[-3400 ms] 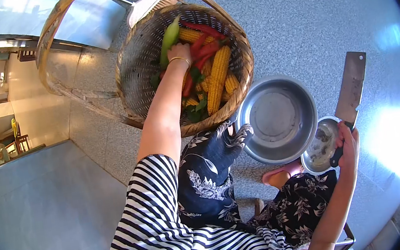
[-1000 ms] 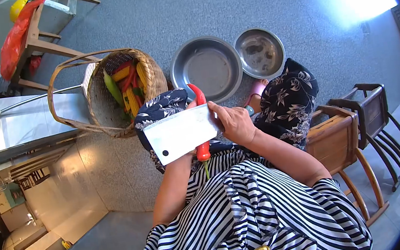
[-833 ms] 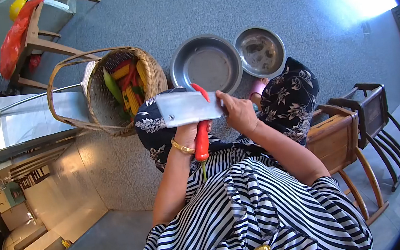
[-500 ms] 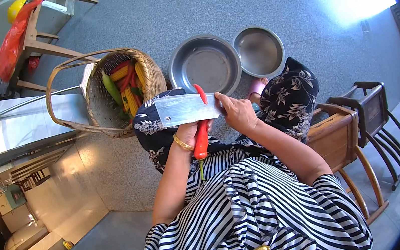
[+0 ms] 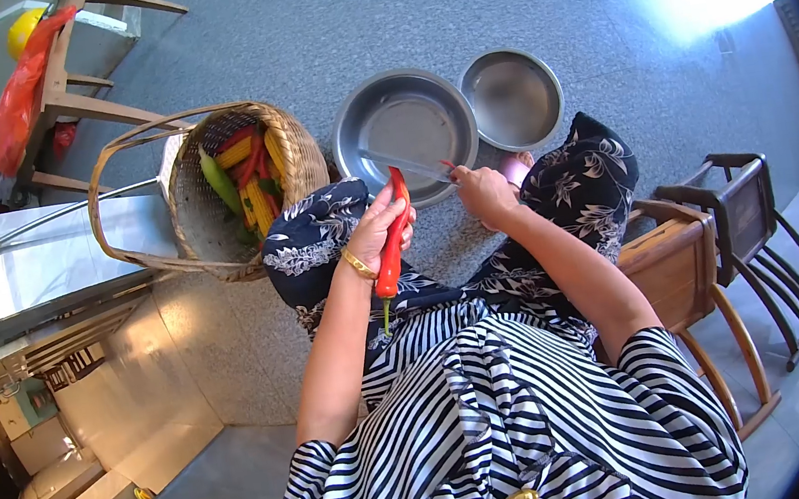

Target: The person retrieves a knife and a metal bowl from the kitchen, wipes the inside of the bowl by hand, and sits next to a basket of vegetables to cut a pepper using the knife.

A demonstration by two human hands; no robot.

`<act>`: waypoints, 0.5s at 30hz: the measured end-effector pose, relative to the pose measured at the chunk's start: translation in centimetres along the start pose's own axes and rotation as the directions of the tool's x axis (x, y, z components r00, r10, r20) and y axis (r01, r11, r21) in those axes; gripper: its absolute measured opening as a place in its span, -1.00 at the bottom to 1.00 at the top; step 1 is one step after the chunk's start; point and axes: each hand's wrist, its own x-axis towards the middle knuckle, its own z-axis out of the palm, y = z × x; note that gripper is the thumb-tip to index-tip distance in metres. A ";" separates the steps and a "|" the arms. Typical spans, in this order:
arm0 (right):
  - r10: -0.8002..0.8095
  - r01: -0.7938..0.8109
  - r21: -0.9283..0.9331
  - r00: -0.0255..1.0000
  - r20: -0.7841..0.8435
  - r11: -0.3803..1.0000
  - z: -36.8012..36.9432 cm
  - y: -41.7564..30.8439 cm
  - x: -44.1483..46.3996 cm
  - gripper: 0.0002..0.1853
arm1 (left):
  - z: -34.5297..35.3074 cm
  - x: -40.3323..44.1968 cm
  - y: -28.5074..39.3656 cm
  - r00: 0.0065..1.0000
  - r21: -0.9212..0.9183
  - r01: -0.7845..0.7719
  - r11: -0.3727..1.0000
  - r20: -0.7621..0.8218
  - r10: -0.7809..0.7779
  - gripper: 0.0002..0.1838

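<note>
In the head view my left hand (image 5: 384, 226) is wrapped round a long red chili pepper (image 5: 389, 271). Its green stem points down toward my lap, and the upper end sticks out above my fingers. My right hand (image 5: 486, 196) grips a cleaver, whose handle is hidden in the fist. The cleaver blade (image 5: 419, 165) is seen nearly edge-on, beyond the pepper's tip and over the large metal basin (image 5: 343, 146). A small red bit shows by the blade near my right hand; whether it touches the blade I cannot tell.
A wicker basket (image 5: 306, 156) with corn cobs (image 5: 261, 205), red peppers and a green vegetable (image 5: 219, 182) lies tipped at the left. Beside the large basin stands a smaller metal basin (image 5: 556, 93). Wooden chairs (image 5: 668, 259) are at the right, a wooden stool (image 5: 103, 109) at upper left.
The cleaver has swung from flat across the pepper to nearly edge-on, away over the large basin. The pepper in my left hand now looks shorter at its tip end.
</note>
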 end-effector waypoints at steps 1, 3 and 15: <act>0.001 -0.001 0.000 1.000 0.001 1.000 -0.1 -0.4 -0.4 -0.84 | -0.4 0.4 -0.3 1.000 -0.038 -0.004 0.999 -0.005 0.004 -0.55; -0.126 0.132 0.085 0.990 -0.070 0.988 -0.9 -1.7 -1.6 -0.79 | -0.3 0.6 -0.6 0.999 -0.023 0.001 1.000 -0.042 -0.002 -0.63; -0.430 0.454 0.108 0.883 -0.187 0.884 -2.3 -4.0 -4.1 -0.59 | 1.5 -1.3 -0.5 0.998 -0.069 -0.068 0.995 -0.021 0.067 -0.67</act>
